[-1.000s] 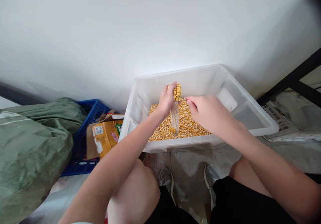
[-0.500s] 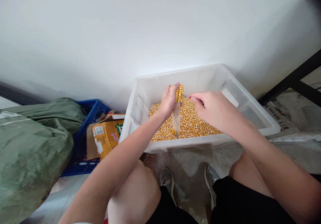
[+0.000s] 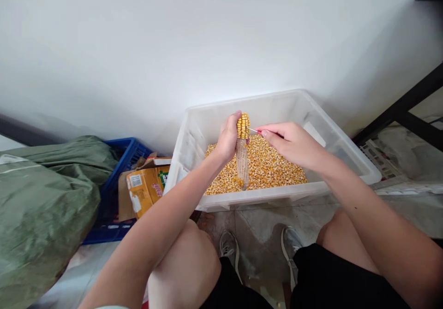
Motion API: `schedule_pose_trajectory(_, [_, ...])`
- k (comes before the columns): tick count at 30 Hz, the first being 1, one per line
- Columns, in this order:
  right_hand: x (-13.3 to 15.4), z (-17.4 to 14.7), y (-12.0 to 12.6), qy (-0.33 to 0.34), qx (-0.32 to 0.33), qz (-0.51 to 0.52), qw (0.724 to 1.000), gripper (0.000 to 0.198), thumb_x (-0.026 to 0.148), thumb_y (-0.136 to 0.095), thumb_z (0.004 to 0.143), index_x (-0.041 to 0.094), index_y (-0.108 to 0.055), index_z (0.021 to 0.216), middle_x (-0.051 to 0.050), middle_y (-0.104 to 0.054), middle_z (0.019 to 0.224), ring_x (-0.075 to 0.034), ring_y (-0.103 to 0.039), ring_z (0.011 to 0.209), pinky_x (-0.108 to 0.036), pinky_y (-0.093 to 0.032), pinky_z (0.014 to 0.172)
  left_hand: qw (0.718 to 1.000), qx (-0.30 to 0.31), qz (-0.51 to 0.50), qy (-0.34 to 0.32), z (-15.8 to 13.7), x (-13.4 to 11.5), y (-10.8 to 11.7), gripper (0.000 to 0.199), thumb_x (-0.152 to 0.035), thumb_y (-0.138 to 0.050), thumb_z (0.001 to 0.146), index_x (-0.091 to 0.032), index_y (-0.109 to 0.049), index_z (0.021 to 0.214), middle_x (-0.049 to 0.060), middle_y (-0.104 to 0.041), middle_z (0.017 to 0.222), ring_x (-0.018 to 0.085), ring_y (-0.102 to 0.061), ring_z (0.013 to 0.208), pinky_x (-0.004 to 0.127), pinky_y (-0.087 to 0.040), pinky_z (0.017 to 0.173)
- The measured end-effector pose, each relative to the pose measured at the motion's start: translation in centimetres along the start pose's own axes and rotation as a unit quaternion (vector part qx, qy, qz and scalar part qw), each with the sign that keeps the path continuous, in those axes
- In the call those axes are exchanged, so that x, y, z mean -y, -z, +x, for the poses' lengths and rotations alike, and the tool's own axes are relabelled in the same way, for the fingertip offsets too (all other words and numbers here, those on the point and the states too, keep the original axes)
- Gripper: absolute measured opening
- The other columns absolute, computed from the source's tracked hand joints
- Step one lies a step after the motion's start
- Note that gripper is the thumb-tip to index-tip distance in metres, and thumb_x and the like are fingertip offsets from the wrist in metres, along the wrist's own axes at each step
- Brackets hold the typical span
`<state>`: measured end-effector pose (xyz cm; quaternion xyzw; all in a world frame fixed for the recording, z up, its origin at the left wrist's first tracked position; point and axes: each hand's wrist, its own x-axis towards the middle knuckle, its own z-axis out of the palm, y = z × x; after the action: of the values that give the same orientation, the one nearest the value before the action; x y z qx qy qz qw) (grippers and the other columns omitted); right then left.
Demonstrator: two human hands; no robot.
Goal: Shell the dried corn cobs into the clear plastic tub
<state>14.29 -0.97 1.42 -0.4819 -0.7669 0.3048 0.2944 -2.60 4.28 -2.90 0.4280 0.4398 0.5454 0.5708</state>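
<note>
My left hand (image 3: 228, 136) is closed around an ear of corn (image 3: 243, 125), held upright over the bin. Yellow kernels cover its top, while the lower part is a pale bare cob with a few yellow bits near the bottom end. From the right, my right hand (image 3: 285, 140) grips what looks like a screwdriver (image 3: 256, 131), with a thin metal shaft and some red at the handle. Its tip touches the kernels on the ear; most of the handle is hidden in my fingers. Beneath both hands, loose corn kernels (image 3: 273, 166) cover the bottom of a translucent plastic bin (image 3: 242, 100).
A white wall (image 3: 207, 37) rises behind the bin. At left stand a blue crate (image 3: 126, 159), a torn orange carton (image 3: 147, 189) and a green sack (image 3: 44, 207). A black metal frame (image 3: 401, 110) is on the right. My shoes (image 3: 229, 246) are below the bin.
My right hand has straightened slightly, so more of the tool's shaft shows and its tip is against the kernels. The ear sits slightly further left and shows more of its kernel-covered side.
</note>
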Motion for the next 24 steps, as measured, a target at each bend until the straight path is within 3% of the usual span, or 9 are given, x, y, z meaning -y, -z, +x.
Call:
schedule_pose_trajectory(5, [-1.0, 0.4, 0.1, -0.002, 0.007, 0.058, 0.998, 0.038, 0.044, -0.046, 0.096, 0.018, -0.072, 0.105, 0.003, -0.045, 0.062, -0.012, -0.036, 0.056, -0.029, -0.028, 0.058, 0.999, -0.011, -0.025, 0.040, -0.1, -0.1, -0.3, 0.042, -0.064, -0.055, 0.079, -0.022, -0.049, 0.085, -0.002, -0.047, 0.061, 0.012, -0.050, 0.050, 0.027, -0.045, 0.048])
schedule_pose_trajectory(11, [-1.5, 0.6, 0.3, -0.012, 0.033, 0.081, 0.996, 0.041, 0.045, -0.047, 0.095, 0.018, -0.072, 0.113, 0.002, -0.050, 0.062, -0.013, -0.040, 0.058, -0.029, -0.033, 0.059, 0.995, 0.017, -0.012, 0.094, 0.1, 0.2, 0.2, 0.043, -0.065, -0.052, 0.079, -0.022, -0.049, 0.080, -0.001, -0.049, 0.061, 0.013, -0.052, 0.047, 0.029, -0.045, 0.048])
schedule_pose_trajectory(18, [-1.0, 0.1, 1.0, -0.015, -0.012, -0.014, 1.000, 0.033, 0.042, -0.050, 0.094, 0.020, -0.074, 0.090, -0.003, -0.058, 0.067, -0.018, -0.049, 0.067, -0.032, -0.035, 0.064, 0.999, 0.011, 0.000, 0.050, 0.5, 0.5, 0.4, 0.038, -0.060, -0.058, 0.078, -0.023, -0.048, 0.083, -0.003, -0.048, 0.061, 0.013, -0.051, 0.049, 0.028, -0.045, 0.048])
schedule_pose_trajectory(24, [-0.7, 0.2, 0.9, -0.011, -0.017, -0.029, 0.999, 0.032, 0.039, -0.048, 0.096, 0.021, -0.072, 0.085, -0.003, -0.057, 0.067, -0.018, -0.049, 0.068, -0.032, -0.034, 0.065, 0.999, 0.022, 0.005, 0.043, 0.5, 0.5, 0.4, 0.039, -0.060, -0.059, 0.077, -0.023, -0.050, 0.086, -0.003, -0.046, 0.059, 0.014, -0.051, 0.048, 0.029, -0.045, 0.046])
